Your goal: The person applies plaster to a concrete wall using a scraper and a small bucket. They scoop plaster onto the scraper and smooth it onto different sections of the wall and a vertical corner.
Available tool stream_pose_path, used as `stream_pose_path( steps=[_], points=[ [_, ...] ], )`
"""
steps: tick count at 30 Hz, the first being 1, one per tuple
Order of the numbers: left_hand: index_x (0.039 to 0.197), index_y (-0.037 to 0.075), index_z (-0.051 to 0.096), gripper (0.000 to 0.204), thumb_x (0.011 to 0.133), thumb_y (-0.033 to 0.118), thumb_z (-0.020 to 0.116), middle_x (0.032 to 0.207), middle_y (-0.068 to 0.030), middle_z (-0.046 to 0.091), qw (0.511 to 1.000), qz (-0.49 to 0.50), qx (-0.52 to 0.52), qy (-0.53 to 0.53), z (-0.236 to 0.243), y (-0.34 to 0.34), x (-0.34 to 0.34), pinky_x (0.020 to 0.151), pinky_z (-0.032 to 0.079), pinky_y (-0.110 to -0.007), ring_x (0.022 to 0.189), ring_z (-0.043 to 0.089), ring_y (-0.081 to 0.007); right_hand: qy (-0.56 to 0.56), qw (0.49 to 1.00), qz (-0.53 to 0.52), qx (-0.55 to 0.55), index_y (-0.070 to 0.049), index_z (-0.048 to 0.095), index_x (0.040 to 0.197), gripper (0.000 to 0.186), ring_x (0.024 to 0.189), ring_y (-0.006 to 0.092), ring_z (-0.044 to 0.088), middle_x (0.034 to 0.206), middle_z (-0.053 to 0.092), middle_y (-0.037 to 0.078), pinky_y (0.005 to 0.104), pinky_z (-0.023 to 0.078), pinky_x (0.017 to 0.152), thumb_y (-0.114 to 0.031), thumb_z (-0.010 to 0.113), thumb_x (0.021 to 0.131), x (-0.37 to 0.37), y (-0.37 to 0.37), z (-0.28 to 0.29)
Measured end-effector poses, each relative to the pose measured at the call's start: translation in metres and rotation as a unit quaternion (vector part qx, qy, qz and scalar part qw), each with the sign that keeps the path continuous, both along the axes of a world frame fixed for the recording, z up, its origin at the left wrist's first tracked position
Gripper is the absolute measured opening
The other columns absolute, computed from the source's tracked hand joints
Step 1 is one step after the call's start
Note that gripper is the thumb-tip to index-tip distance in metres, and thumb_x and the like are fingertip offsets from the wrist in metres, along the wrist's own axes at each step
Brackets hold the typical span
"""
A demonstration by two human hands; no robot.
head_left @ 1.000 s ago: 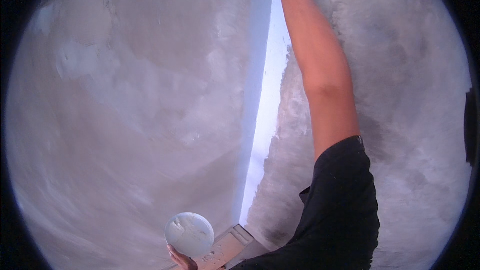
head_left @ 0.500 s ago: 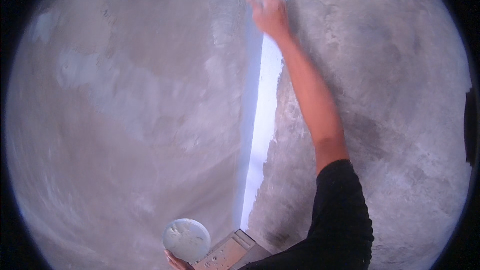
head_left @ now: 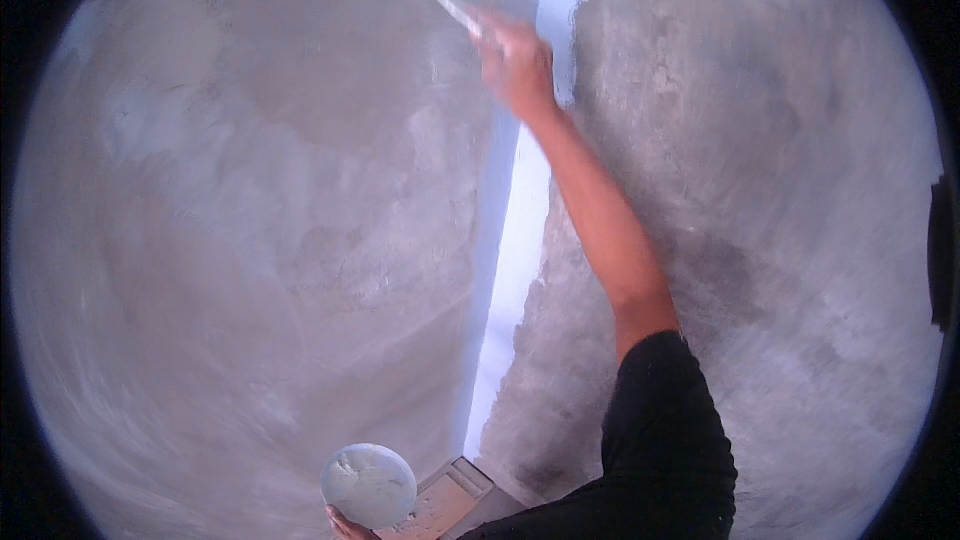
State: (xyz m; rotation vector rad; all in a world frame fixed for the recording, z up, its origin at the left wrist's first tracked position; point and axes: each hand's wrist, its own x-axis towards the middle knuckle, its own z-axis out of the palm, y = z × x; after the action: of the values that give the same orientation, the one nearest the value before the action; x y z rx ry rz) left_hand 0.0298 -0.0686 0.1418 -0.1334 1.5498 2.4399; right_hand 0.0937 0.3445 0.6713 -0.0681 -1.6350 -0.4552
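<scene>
High up at the corner between two grey plastered walls, my right hand is closed round a slim white hand tool. Its free end points up and to the left; motion blur and my fingers hide its exact kind. A pale blue-white painted strip runs down the corner beside my wrist, ragged along its right edge. At the bottom, the fingers of my left hand grip the lower left side of a round white tub. Whitish, thick-looking material lies inside it. The rest of that hand is out of the picture.
Below the corner strip, right of the tub, is a tan, speckled, box-like surface with a raised end. The left wall carries lighter patches, and the right wall is mottled grey. A dark object shows at the right rim.
My right hand has come down and slightly left along the corner with the white tool still in it. The tub in my left hand has barely shifted.
</scene>
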Motion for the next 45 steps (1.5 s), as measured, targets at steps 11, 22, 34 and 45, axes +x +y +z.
stream_pose_path(
  steps=[11,22,34,45],
  points=[
    [0.137,0.002,0.038,0.070,0.092,0.056,0.040,0.132,-0.0177,0.045,1.000,-0.011,0.016,0.008,0.002,0.004,0.006,0.094,0.043,-0.047,0.117,0.049,-0.0324,0.159,0.979,-0.069,0.106,0.000,0.062,0.099,0.022,0.086,0.0390,0.059,0.089,0.063,0.022,0.0478,0.046,0.077,-0.016,0.055,0.086,-0.060,-0.037,0.085],
    [0.138,0.002,0.037,0.071,0.092,0.057,0.041,0.133,-0.0173,0.045,1.000,-0.007,-0.003,0.011,-0.007,0.001,0.007,0.095,0.042,-0.047,0.118,0.049,-0.0324,0.078,0.994,-0.063,-0.031,0.012,0.053,0.115,0.040,0.092,0.0338,0.054,0.103,0.059,0.023,0.0432,0.045,0.084,-0.010,0.055,0.082,-0.039,-0.070,0.049],
    [0.141,0.003,0.033,0.073,0.092,0.057,0.042,0.138,-0.0180,0.039,0.996,0.008,-0.018,0.082,-0.036,-0.006,0.014,0.099,0.039,-0.047,0.122,0.045,-0.0321,0.002,0.990,-0.076,-0.117,0.017,0.045,0.123,0.052,0.096,0.0352,0.053,0.111,0.056,0.028,0.0433,0.043,0.094,-0.014,0.058,0.084,-0.038,-0.078,-0.004],
    [0.138,0.001,0.035,0.070,0.094,0.055,0.041,0.135,-0.0167,0.041,0.990,-0.082,0.012,0.112,0.002,-0.013,0.023,0.100,0.037,-0.044,0.122,0.043,-0.0296,-0.036,0.984,-0.131,-0.117,0.017,0.037,0.131,0.056,0.123,0.0402,0.045,0.134,0.044,0.030,0.0463,0.034,0.104,-0.015,0.054,0.089,-0.030,-0.087,-0.042]
  ],
)
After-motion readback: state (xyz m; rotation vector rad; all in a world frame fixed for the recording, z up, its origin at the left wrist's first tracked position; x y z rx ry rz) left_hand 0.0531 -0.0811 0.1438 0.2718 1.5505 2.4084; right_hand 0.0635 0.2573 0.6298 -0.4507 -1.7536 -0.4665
